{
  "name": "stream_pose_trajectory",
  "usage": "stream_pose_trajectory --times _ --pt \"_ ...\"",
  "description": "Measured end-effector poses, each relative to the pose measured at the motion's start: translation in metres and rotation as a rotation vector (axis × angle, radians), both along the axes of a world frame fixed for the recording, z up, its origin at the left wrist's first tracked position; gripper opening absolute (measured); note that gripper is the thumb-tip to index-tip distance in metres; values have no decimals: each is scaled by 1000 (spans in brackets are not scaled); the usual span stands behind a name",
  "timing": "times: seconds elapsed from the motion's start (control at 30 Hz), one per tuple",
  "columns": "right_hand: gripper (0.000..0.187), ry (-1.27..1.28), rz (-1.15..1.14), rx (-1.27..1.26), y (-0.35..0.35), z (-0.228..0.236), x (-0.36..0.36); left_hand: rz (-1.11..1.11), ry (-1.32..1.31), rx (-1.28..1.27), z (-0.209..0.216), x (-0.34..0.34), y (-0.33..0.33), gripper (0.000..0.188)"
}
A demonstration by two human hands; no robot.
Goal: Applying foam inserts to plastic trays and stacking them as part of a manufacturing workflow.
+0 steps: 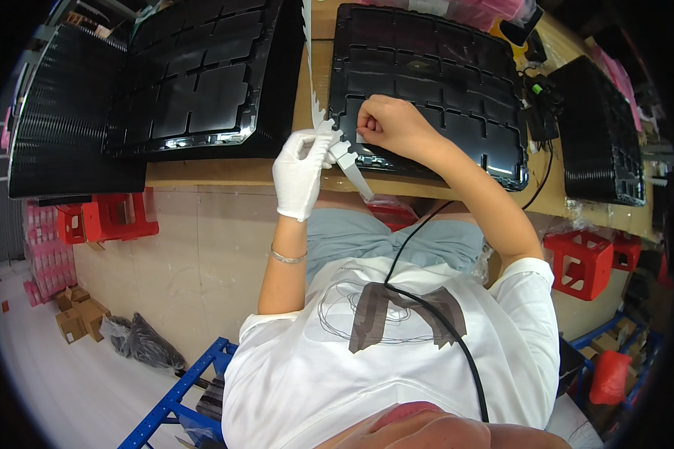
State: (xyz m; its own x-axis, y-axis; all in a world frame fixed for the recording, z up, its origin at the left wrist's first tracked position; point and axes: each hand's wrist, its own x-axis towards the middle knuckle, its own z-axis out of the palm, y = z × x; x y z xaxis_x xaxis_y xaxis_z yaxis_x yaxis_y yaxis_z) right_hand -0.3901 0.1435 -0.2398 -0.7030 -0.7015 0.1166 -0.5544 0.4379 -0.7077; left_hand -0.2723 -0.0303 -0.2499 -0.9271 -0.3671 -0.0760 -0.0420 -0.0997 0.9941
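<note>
White-gloved, clamped pale strip [354,173] in left hand [298,170], likely to steady it.
Held right hand [394,123] apart, apparently pinching white tab [360,138] over black tray [457,86].

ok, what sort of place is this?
Probably a small factory or packing workshop: stacks of black plastic trays, cardboard boxes and a blue metal rack point that way.

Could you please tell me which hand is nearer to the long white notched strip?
Left: the gloved left hand pinches the white strip; the bare right hand is curled over the black tray, to the strip's right.
</note>
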Motion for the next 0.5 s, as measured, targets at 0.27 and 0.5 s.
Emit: stream_pose_trajectory --times 0.27,0.5 --pt "11 79 6 -3 0 -6 -3 -34 -31 -3 0 -7 3 12" --pt "10 1 110 10 6 4 -3 -27 -30 -20 -2 -7 4 11"
